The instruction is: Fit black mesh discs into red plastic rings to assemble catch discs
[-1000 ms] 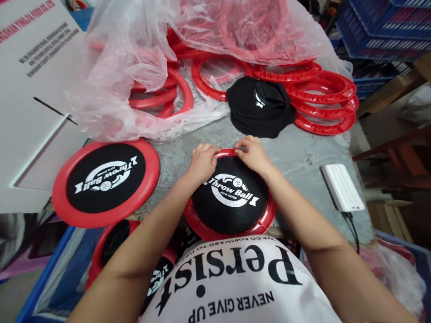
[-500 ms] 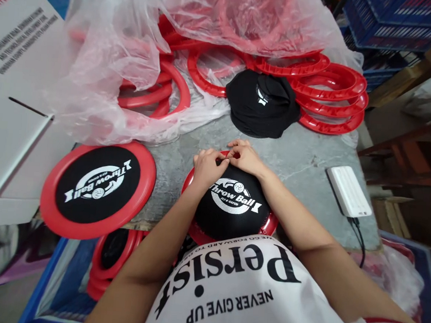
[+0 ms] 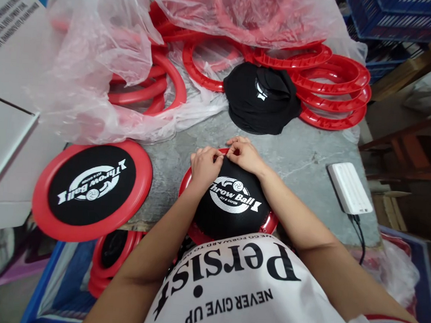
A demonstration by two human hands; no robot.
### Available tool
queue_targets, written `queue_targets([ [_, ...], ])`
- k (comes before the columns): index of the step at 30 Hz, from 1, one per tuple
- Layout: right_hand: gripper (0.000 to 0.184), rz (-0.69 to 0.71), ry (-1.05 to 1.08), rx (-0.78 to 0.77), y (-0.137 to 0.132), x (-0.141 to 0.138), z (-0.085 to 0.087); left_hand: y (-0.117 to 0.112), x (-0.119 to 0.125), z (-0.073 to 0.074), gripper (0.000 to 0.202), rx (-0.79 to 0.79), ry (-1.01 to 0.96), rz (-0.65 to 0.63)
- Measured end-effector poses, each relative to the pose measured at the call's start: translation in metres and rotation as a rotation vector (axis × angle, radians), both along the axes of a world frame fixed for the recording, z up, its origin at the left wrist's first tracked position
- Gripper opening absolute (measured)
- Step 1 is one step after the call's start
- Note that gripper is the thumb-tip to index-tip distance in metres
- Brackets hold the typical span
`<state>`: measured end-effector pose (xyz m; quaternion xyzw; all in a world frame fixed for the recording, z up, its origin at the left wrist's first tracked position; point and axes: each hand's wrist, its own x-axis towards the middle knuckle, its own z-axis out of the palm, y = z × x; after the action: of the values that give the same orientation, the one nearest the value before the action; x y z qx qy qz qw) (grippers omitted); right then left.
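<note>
A red plastic ring (image 3: 186, 183) with a black mesh cover (image 3: 231, 204) printed "Throw Ball" lies on the grey table against my chest. My left hand (image 3: 205, 163) and my right hand (image 3: 242, 154) meet at the ring's far edge. Both pinch the black fabric there with closed fingers. A finished red disc with a black centre (image 3: 91, 188) rests to the left.
A heap of bare red rings (image 3: 329, 93) lies at the back, partly under a clear plastic bag (image 3: 108, 52). A pile of black covers (image 3: 260, 101) sits before it. A white power bank (image 3: 349, 188) with a cable is on the right. More finished discs (image 3: 113, 252) lie in a blue crate below left.
My hands have drawn closer together at the far rim, from spread along it to pinching the fabric at one spot. The view has shifted slightly.
</note>
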<state>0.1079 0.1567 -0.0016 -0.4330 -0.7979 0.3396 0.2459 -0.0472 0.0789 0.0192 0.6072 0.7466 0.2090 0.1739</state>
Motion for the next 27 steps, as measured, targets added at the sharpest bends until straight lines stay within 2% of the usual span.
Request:
queue_targets([
  [13,0.011,-0.013,-0.048,0.010,-0.0009,-0.0018,0.0019,0.0025,0.0025,-0.0004,0.016,-0.002,0.030,0.021],
  [21,0.010,0.006,0.043,-0.040,0.0021,0.0015,0.0003,0.0009,0.0007,0.0004,0.013,0.002,-0.023,0.025],
  [27,0.012,0.004,-0.009,-0.016,0.0005,0.0007,0.0011,0.0014,0.0017,0.0001,0.014,-0.009,-0.005,0.020],
])
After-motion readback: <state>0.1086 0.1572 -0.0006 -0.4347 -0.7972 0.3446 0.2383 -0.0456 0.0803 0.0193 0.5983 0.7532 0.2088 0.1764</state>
